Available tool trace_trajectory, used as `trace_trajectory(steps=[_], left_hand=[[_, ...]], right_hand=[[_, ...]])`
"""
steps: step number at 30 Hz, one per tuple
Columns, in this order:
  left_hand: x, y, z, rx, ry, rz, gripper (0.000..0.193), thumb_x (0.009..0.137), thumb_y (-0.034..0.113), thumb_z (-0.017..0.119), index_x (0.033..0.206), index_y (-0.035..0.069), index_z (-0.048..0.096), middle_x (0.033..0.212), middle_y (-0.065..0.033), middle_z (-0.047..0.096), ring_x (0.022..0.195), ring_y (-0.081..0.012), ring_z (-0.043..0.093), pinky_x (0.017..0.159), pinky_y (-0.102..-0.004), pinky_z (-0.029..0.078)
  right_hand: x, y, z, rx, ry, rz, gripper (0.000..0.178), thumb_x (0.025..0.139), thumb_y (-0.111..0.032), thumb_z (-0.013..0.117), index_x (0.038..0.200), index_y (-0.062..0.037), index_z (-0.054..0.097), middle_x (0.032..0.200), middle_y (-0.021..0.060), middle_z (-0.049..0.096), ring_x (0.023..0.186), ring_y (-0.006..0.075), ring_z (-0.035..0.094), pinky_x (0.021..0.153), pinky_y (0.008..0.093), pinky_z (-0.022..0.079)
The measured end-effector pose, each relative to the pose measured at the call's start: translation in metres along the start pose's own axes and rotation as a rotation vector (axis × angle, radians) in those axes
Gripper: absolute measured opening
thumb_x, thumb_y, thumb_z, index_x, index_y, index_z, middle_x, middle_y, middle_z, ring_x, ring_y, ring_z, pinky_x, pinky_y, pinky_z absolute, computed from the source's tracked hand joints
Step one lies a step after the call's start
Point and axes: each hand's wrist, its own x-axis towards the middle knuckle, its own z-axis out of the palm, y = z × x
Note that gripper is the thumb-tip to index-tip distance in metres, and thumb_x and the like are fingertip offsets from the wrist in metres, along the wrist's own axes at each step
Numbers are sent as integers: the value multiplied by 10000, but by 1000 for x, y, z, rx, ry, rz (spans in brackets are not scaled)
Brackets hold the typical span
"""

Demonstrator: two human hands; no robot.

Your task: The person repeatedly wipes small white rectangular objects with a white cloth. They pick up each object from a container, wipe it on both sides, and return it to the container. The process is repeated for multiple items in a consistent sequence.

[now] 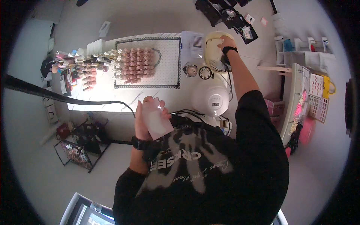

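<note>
Fingers of the left hand (pixel 141 120) curl around a pale pink packet (pixel 156 119) near frame centre; the right hand (pixel 226 41) dips into a cream bin (pixel 208 56), upper right, its grip impossible to tell. Pinkish bottles (pixel 138 63) line the table (pixel 169 96), upper left.

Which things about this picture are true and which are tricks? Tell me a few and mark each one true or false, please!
1. The left hand holds a pale pink packet. True.
2. Pink things sit in rows on the mat. True.
3. The right hand is on the mat. False: it is at the cream tub.
4. The white device is left of the mat. False: it is to the right.
5. The person's shirt is all yellow. False: it is black with a pale print.
</note>
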Motion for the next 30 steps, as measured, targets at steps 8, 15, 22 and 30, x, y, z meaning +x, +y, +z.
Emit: trace_trajectory(steps=[8,15,22,30], left_hand=[[-9,13,34,18,-158,-86,368,959,510,381,1067,174,485,1020,-107,546,841,-253,551,771,-436,496],[-10,36,20,-87,-279,-166,363,955,490,397,1101,170,486,1065,-124,554,890,-276,562,783,-466,496],[4,47,-41,-7,-409,-22,386,944,459,437,1173,149,462,1133,-138,553,972,-292,568,836,-470,493],[-55,96,-64,-148,-125,61,507,957,508,365,1245,103,466,1208,-130,549,1097,-311,553,930,-456,457]], right_hand=[[-38,26,-16,583,7,82,314,819,-162,641,1106,-44,589,925,125,690,550,209,664,584,322,544],[-182,-33,-49,1100,431,-392,271,769,148,536,912,-59,636,1186,85,611,734,94,600,553,232,465],[-295,-129,-51,1219,61,-349,213,788,102,567,928,-47,626,1040,36,648,785,88,593,621,221,465],[-390,-258,-90,772,-301,-773,253,760,50,594,987,-41,654,959,73,673,760,111,617,612,225,460]])
